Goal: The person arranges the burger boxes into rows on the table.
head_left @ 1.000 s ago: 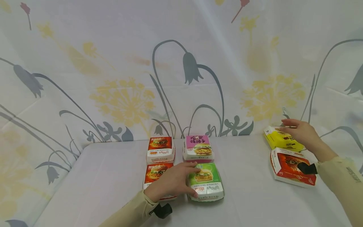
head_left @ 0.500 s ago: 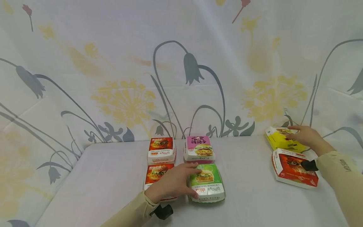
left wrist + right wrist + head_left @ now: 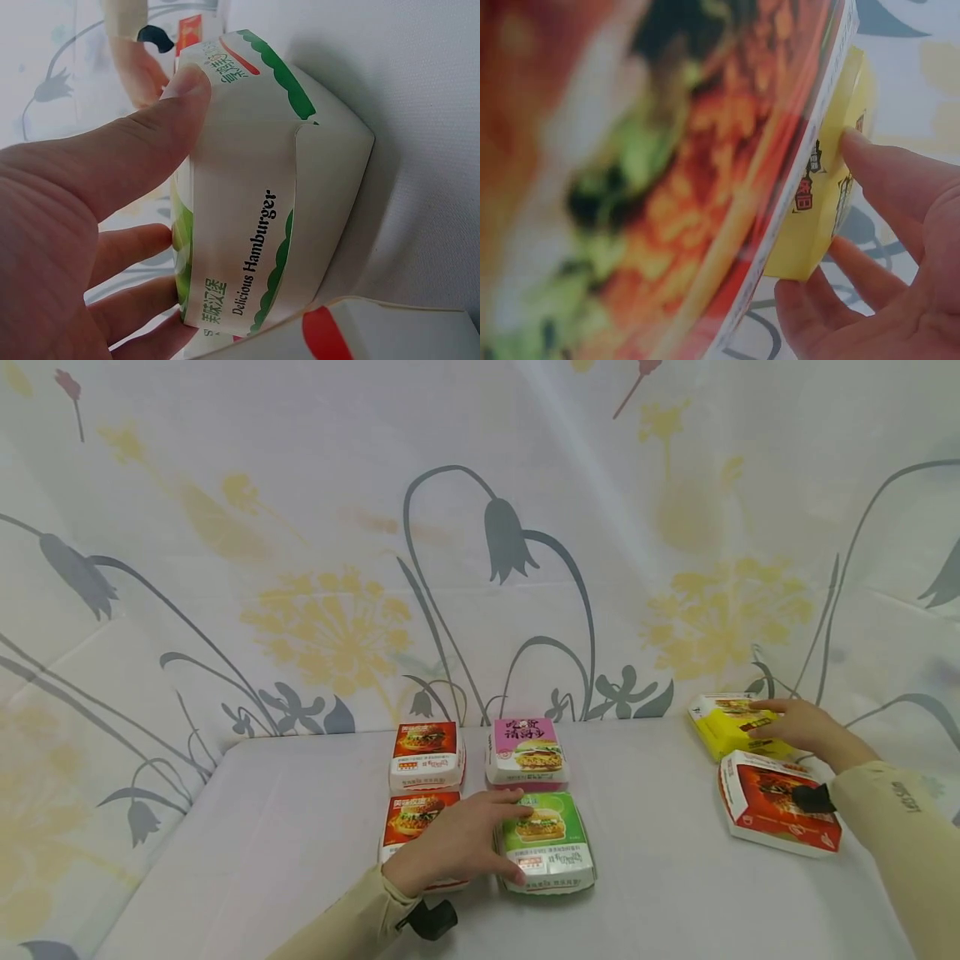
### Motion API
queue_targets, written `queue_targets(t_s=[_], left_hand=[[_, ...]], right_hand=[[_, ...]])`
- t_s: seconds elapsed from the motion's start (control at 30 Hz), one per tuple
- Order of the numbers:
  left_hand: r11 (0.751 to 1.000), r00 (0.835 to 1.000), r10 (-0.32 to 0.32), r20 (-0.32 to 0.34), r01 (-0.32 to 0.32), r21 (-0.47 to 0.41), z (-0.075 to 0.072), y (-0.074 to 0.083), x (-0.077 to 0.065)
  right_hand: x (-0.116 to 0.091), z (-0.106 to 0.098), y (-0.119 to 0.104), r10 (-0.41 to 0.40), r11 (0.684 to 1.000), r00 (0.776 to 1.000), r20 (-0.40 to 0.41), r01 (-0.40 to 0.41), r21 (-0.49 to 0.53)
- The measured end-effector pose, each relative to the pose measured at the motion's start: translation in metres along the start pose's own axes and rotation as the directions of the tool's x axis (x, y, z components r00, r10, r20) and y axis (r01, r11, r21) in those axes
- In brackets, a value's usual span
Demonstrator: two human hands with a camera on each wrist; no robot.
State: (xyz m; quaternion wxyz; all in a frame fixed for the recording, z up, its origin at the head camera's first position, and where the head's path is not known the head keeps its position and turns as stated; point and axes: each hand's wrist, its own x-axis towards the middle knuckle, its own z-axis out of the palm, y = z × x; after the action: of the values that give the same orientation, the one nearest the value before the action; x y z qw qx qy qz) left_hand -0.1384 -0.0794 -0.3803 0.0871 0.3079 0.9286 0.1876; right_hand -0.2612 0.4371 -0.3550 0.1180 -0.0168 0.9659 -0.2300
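Note:
My left hand (image 3: 465, 843) lies over the left side of a green hamburger box (image 3: 546, 843), its thumb near the front edge and its fingers spread across the top. The left wrist view shows that thumb touching the edge of the same box (image 3: 240, 195). At the far right my right hand (image 3: 813, 732) holds a yellow hamburger box (image 3: 731, 731). In the right wrist view, thumb and fingers span the yellow box (image 3: 810, 217). Just in front of it lies a red hamburger box (image 3: 780, 802), below my right wrist.
Another red box (image 3: 426, 756) and a pink box (image 3: 527, 753) stand in a row behind the left hand. A further red box (image 3: 408, 814) is partly covered by that hand. A flower-printed cloth (image 3: 337, 527) hangs behind the white table (image 3: 645, 860).
Over the last half second the yellow box and my right hand have shifted slightly left. My left hand and the boxes around it have stayed in place.

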Motion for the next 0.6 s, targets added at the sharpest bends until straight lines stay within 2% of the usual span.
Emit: queue_targets(t_s=[0.3,0.6], left_hand=[[1.000,1.000,-0.003,0.002,0.003,-0.003,0.000,0.000,-0.002],[1.000,1.000,0.000,0.003,0.000,-0.002,0.000,-0.001,-0.001]], right_hand=[[0.004,0.006,-0.007,-0.052,0.998,0.999,-0.015,0.052,-0.027],[0.005,0.007,-0.026,-0.085,0.995,0.992,0.088,0.089,-0.049]])
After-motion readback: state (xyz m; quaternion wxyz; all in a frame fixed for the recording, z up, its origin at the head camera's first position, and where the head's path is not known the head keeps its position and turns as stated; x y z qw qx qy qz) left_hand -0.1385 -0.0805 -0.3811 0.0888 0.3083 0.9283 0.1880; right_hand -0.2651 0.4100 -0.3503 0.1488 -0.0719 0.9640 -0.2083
